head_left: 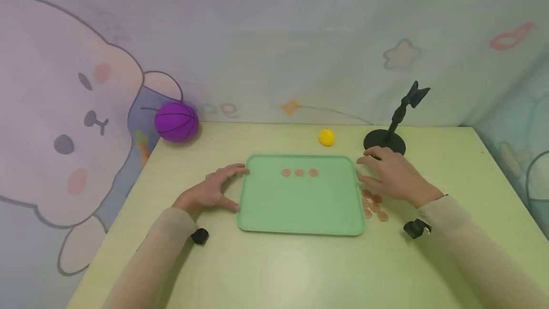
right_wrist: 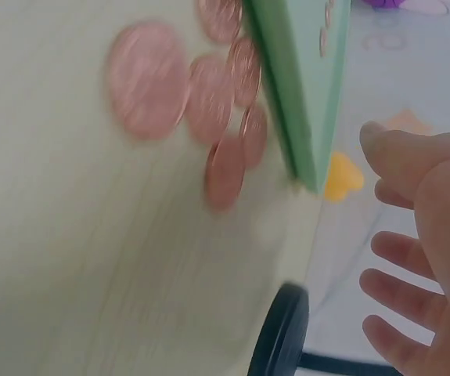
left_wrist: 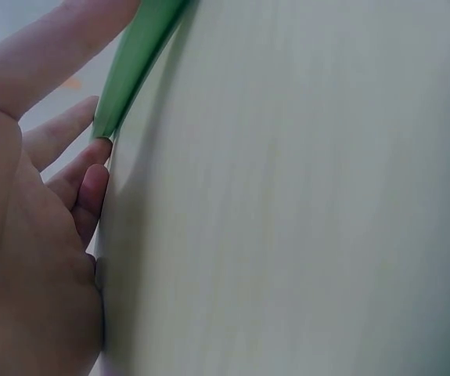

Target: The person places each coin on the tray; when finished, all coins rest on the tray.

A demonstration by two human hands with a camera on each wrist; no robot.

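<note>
A light green tray lies on the table, with three copper coins in a row near its far side. My left hand touches the tray's left rim, thumb and fingers spread along it. In the left wrist view, fingertips meet the green tray edge. Over the table by the tray's right rim is my right hand, its fingers apart and nothing in them. Several loose copper coins lie just below it, beside the tray; the right wrist view shows these coins clustered along the rim.
Behind the right hand stands a black stand with a round base. A small yellow ball sits beyond the tray, and a purple ball is at the table's far left corner. A printed cloth backdrop hangs behind the table.
</note>
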